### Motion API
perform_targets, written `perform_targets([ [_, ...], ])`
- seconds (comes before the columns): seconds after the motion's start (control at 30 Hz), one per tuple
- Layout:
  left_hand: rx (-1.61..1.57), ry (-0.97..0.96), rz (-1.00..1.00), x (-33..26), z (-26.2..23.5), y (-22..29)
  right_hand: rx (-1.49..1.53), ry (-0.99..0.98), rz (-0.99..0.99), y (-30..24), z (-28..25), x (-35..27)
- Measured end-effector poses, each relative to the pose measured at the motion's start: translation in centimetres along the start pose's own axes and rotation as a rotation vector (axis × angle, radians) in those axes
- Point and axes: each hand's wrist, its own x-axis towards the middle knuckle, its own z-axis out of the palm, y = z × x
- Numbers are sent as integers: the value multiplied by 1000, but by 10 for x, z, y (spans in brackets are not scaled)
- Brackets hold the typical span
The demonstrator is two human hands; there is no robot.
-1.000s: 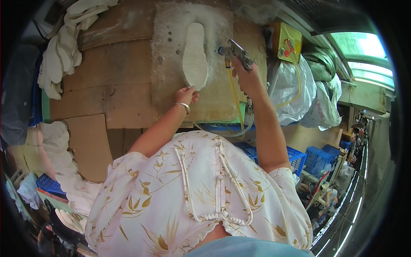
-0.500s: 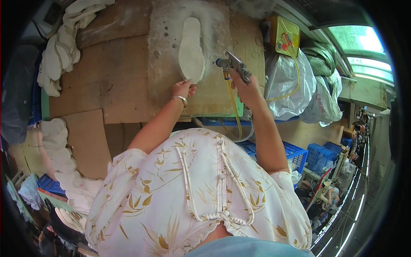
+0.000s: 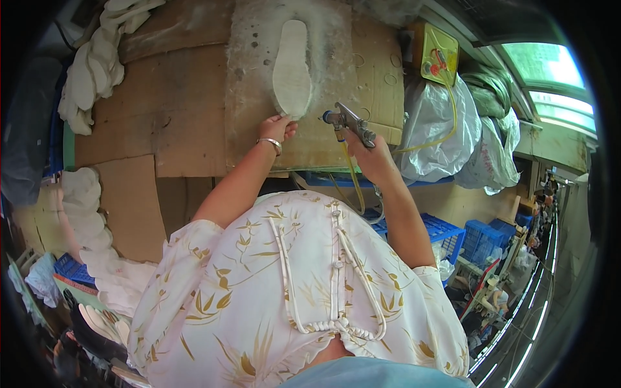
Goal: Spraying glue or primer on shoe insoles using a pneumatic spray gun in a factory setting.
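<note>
A cream-white insole (image 3: 292, 70) lies lengthwise on the stained cardboard sheet (image 3: 249, 139) in front of me. My left hand (image 3: 278, 128) pinches the near end of the insole between thumb and fingers. To the right of it, my right hand (image 3: 363, 146) grips a metal spray gun (image 3: 351, 123), its blue-ringed nozzle facing left toward the insole's near end. A yellow hose (image 3: 352, 178) hangs from beneath the gun. My right fingers are partly hidden behind the gun's handle.
Stacked white insoles (image 3: 97, 71) lie at the far left, and more pale pieces (image 3: 84, 207) run down the near left. A yellow container (image 3: 440, 53) with a hose stands at the far right, above plastic bags (image 3: 440, 129). Blue crates (image 3: 482, 239) sit lower right.
The spray gun and my right hand have come slightly nearer to me. My left hand keeps its pinch on the insole, whose place on the cardboard looks about the same.
</note>
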Motion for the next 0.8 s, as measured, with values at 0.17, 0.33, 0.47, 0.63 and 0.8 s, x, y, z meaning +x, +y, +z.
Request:
perform_targets([
  [0.17,-4,-2,6,0,-3,1,17,-35,-33,-6,8,1],
  [0.33,-2,-10,-2,0,-5,1,-12,-25,-45,-18,11,14],
  [0.47,8,-17,-2,-1,-4,2,43,2,-79,-32,9,29],
  [0.63,-6,-19,-2,-3,-3,1,55,16,-33,-58,0,47],
  [0.8,-3,-10,-4,-1,-3,1,65,149,-128,-58,-3,87],
])
